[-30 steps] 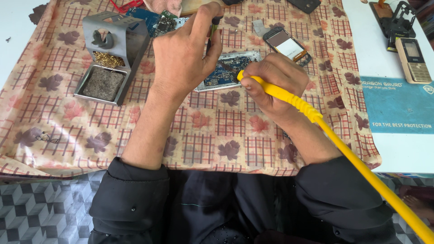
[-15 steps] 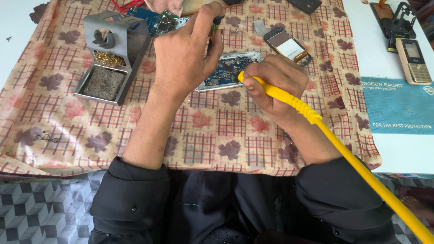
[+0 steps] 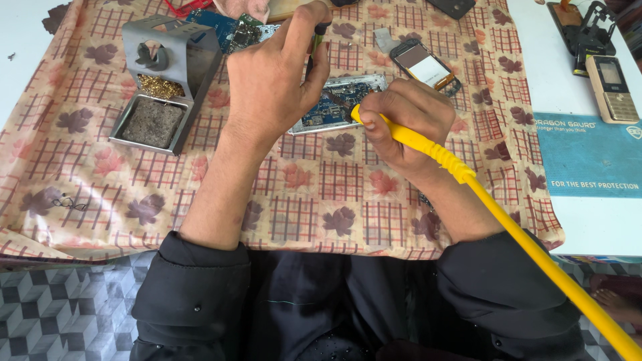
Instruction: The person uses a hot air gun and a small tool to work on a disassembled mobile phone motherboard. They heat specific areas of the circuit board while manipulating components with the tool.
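Circuit board [image 3: 334, 107] | under hands; stand tray [image 3: 134, 144] holds sponge [image 3: 152, 122] (grey)

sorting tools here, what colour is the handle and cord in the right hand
Bright yellow: the ribbed plastic tool handle and its cord, gripped by the right hand, clearest in the head view.

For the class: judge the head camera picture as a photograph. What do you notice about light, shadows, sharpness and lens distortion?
Head view: even, soft daylight, with only faint shadows under the left hand and right hand; the hands, the yellow tool and the circuit board are sharp, no motion blur; the white table at right is bright but not glaring; the wide lens bows the patterned cloth towards the edges.
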